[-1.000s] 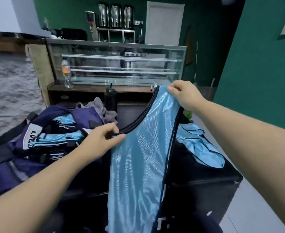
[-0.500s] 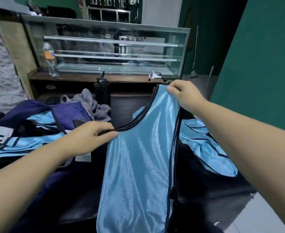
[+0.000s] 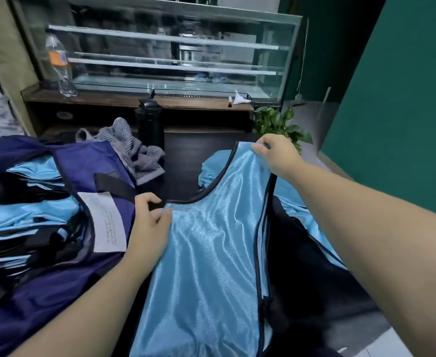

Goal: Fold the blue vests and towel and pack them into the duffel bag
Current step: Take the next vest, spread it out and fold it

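Note:
A shiny light-blue vest (image 3: pixel 211 266) with black trim lies stretched lengthwise on the dark table (image 3: pixel 309 279) in front of me. My right hand (image 3: pixel 276 153) pinches its far shoulder strap. My left hand (image 3: pixel 148 217) grips the black-trimmed neckline at the vest's left edge. The open navy duffel bag (image 3: pixel 57 292) sits at the left with folded blue vests (image 3: pixel 26 215) inside. A crumpled grey towel (image 3: pixel 132 148) lies behind the bag. Another blue vest (image 3: pixel 312 222) lies loose under my right forearm.
A black bottle (image 3: pixel 150 122) stands behind the towel. A glass display case (image 3: pixel 160 52) on a wooden counter fills the back, with a plastic water bottle (image 3: pixel 60 65) on its left end. A potted green plant (image 3: pixel 278 122) and a green wall stand at the right.
Both hands have lowered the vest from being held up in the air down onto the table. My view has tilted downward and nearer the bag.

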`<action>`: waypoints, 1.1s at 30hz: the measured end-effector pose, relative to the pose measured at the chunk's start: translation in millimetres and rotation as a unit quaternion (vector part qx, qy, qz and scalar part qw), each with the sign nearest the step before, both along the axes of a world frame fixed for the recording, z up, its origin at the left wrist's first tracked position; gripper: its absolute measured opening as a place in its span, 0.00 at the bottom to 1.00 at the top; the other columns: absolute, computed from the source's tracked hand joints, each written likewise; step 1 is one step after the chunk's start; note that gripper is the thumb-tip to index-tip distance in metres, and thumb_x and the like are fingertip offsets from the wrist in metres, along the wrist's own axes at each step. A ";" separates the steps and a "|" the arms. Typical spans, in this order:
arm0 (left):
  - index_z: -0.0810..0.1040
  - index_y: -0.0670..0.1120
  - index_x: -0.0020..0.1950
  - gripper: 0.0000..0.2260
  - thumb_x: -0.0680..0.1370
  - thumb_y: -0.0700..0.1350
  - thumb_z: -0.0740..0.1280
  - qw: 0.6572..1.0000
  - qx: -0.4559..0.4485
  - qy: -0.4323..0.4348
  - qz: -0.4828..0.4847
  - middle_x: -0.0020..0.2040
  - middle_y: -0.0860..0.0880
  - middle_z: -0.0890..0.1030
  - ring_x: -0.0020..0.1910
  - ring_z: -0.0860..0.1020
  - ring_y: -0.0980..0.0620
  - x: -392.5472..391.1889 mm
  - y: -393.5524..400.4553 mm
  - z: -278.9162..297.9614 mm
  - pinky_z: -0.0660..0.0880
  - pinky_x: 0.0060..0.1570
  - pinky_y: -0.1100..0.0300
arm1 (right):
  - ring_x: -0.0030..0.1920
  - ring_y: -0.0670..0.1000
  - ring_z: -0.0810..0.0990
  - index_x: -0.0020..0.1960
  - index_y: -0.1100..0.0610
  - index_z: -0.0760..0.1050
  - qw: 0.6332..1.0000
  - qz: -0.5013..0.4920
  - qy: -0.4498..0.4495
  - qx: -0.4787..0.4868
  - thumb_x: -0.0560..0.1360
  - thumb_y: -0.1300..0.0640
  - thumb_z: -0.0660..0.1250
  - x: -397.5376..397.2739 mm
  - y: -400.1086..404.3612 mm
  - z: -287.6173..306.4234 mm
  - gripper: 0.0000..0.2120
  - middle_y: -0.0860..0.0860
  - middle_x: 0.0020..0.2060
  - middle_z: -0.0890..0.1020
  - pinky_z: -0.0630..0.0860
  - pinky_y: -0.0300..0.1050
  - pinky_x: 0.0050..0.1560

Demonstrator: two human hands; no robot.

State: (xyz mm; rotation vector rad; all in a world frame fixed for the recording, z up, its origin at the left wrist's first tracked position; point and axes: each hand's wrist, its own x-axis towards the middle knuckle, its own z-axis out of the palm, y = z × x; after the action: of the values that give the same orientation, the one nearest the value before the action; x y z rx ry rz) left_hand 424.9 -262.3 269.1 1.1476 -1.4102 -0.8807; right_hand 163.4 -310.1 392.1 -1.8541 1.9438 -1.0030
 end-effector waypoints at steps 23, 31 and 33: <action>0.79 0.69 0.38 0.17 0.68 0.45 0.62 0.949 0.177 -0.244 -0.092 0.58 0.55 0.79 0.63 0.73 0.46 21.1 -26.6 -23.3 0.67 0.67 0.49 | 0.36 0.41 0.71 0.59 0.46 0.77 0.933 0.282 0.187 0.120 0.73 0.55 0.67 58.4 135.4 -53.8 0.15 0.44 0.33 0.75 0.65 0.34 0.41; 0.82 0.62 0.43 0.19 0.73 0.37 0.62 0.955 0.202 -0.192 -0.100 0.57 0.54 0.81 0.57 0.78 0.49 21.0 -26.3 -21.2 0.74 0.62 0.50 | 0.60 0.51 0.66 0.56 0.49 0.67 0.958 0.008 0.230 0.172 0.69 0.36 0.68 40.2 106.7 -80.6 0.24 0.46 0.51 0.67 0.61 0.49 0.58; 0.83 0.62 0.43 0.19 0.74 0.38 0.62 0.956 0.206 -0.182 -0.105 0.58 0.54 0.80 0.58 0.77 0.49 21.6 -27.7 -23.0 0.73 0.63 0.50 | 0.60 0.53 0.70 0.57 0.53 0.66 0.958 -0.061 0.143 0.240 0.67 0.36 0.70 27.4 93.6 -89.3 0.28 0.49 0.53 0.71 0.67 0.48 0.57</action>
State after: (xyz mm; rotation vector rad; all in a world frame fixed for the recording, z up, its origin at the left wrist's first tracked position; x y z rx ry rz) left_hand 446.5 -290.0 246.0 1.5538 -1.7211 -1.1971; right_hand 190.9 -216.5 302.7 -1.6780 2.2335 -0.2481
